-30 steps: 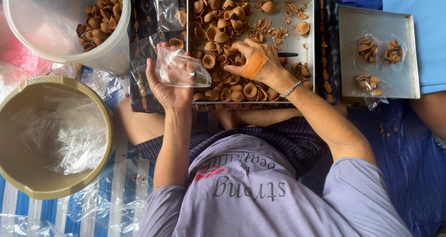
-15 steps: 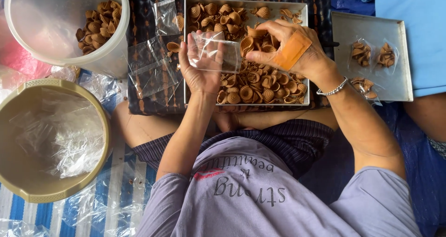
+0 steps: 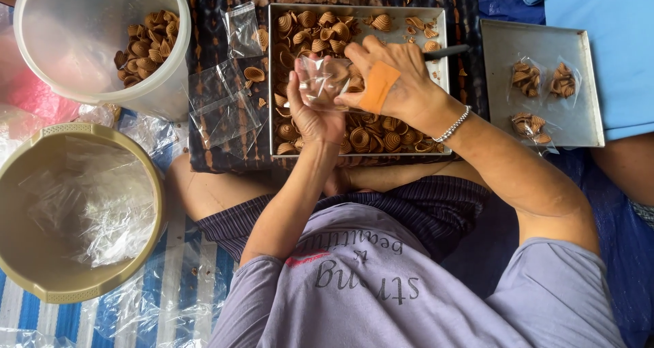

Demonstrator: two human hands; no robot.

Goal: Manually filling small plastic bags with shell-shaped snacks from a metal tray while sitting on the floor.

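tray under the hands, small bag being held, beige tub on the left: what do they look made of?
Tray: likely metal, dull grey with a thin folded rim. Bag, held by left hand and right hand: thin clear plastic film, glossy, crinkled. Tub: probably moulded plastic, matte beige.

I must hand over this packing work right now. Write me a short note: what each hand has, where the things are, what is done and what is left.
Left hand: holds a small clear bag open above the middle tray.
Right hand: fingers at the bag's mouth; an orange plaster on its back. I cannot tell if it holds a cookie.
Things: the middle tray is full of brown shell-shaped cookies. Empty clear bags lie on the dark cloth beside it. More cookies sit in the white bucket.
Done: three filled bags lie on the right-hand tray.
Left: the bag in hand looks almost empty; many loose cookies are not yet bagged.
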